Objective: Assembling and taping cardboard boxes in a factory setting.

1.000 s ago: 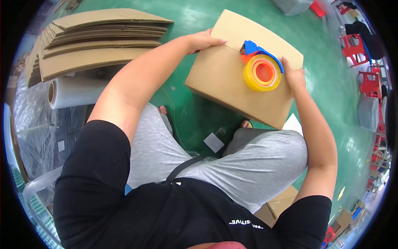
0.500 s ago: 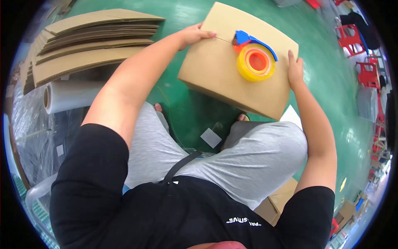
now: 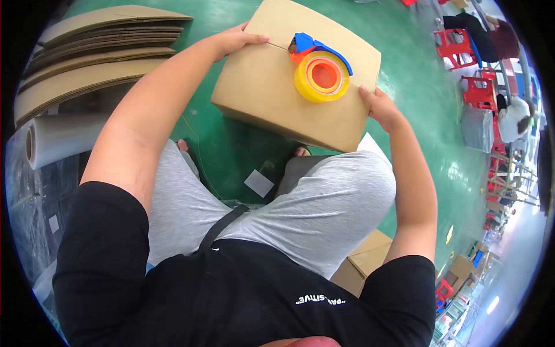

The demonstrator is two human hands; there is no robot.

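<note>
Over the green floor (image 3: 442, 127), the largest thing here, a brown carton (image 3: 260, 81) is at twelve o'clock. On its top, toward three o'clock, a tape dispenser (image 3: 319, 68) rests without any hold. The left hand (image 3: 234, 39) grasps the carton at ten o'clock, the right hand (image 3: 383, 110) at four. Uneven lifting could tilt it, so the dispenser may slide off.

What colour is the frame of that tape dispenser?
Blue; the dispenser frame shows best in the head view, atop the held box.
</note>
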